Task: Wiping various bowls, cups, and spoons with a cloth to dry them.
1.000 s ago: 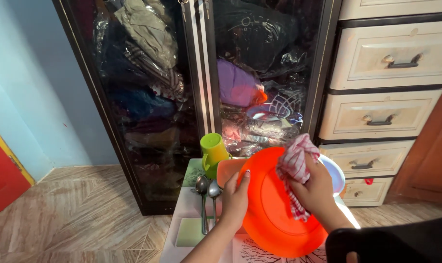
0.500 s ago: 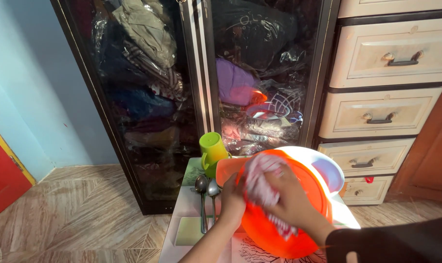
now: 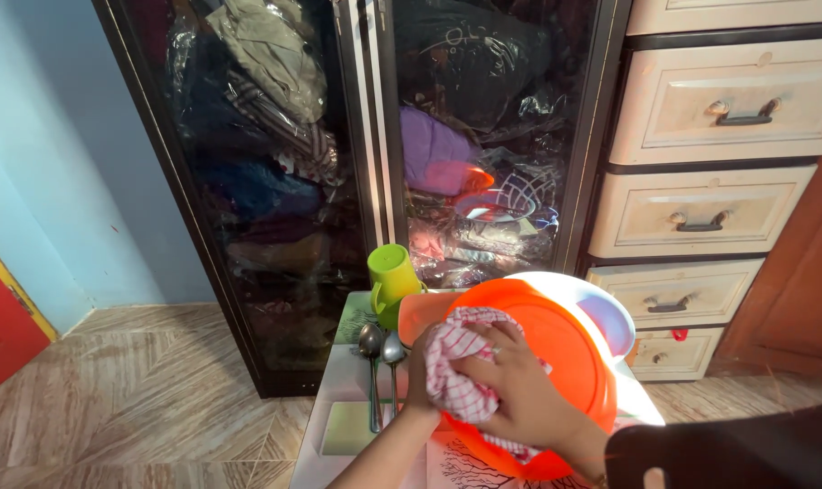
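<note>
A big orange plastic plate [image 3: 565,353] is tilted on edge above a small table. My left hand [image 3: 417,380] grips its left rim; only part of that hand shows behind the cloth. My right hand [image 3: 518,391] presses a red-and-white checked cloth [image 3: 456,369] against the plate's face near its left side. A white-and-lilac plate [image 3: 610,312] shows just behind the orange one.
On the small white table [image 3: 339,398] lie two metal spoons [image 3: 381,349], a green cup [image 3: 393,276] and a pale green pad [image 3: 346,427]. Behind stand a dark glass-door cabinet [image 3: 339,163] stuffed with clothes and cream drawers [image 3: 710,208]. Tiled floor [image 3: 139,398] lies to the left.
My right hand has slid the checked cloth from the plate's upper right rim down across its face to the left side. The plate has tipped more towards me.
</note>
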